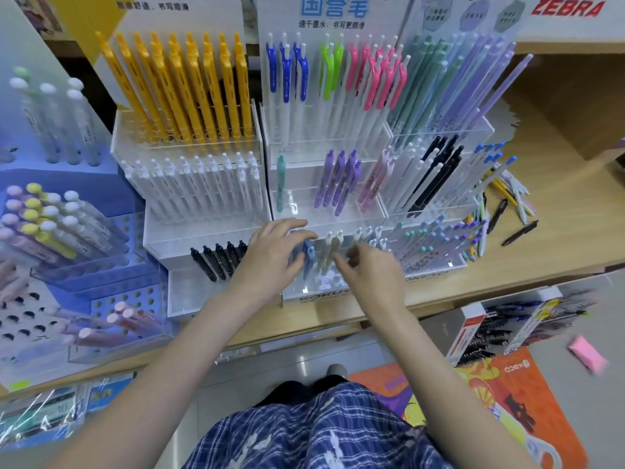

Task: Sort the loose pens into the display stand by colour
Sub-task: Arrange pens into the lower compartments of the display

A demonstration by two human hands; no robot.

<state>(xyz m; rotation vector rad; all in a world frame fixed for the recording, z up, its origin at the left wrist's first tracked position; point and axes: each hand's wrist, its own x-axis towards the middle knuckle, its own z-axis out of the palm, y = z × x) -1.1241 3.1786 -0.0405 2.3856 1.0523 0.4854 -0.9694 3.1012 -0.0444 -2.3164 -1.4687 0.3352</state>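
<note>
Both hands at the near tier of the clear display stand, so the step in hand looks like slotting/regrouping pens there. Left hand has fingers curled round the blue pens; right hand pinches at the beige pens just beside them, though blur hides whether it actually holds one. Loose pens lie on the tabletop far right of the stand. Next: seat the current pen upright among its own colour, then reach right for another loose one
</note>
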